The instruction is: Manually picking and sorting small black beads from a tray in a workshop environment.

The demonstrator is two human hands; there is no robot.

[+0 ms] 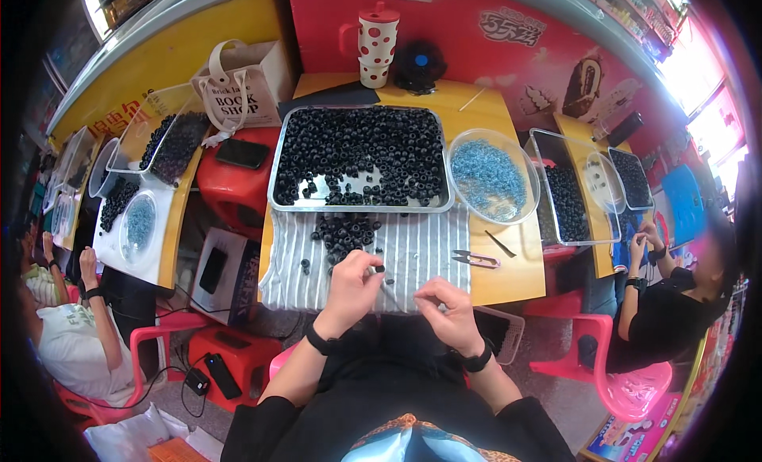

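Observation:
My left hand is closed in a pinch on a small black bead-like piece, above the front of a grey-and-white striped cloth. To its right, my right hand has its fingertips pressed together near the cloth's front edge; whatever they hold is too small to make out. A loose pile of black bead-like pieces lies on the cloth just beyond my left hand. Behind it stands a clear rectangular tray full of the same pieces. A round clear bowl of small pale-blue bits sits to the tray's right.
Thread snips and dark tweezers lie on the yellow table at the right. A spotted tumbler and a black fan stand at the back. People work at side tables, left and right. A red stool bears a phone.

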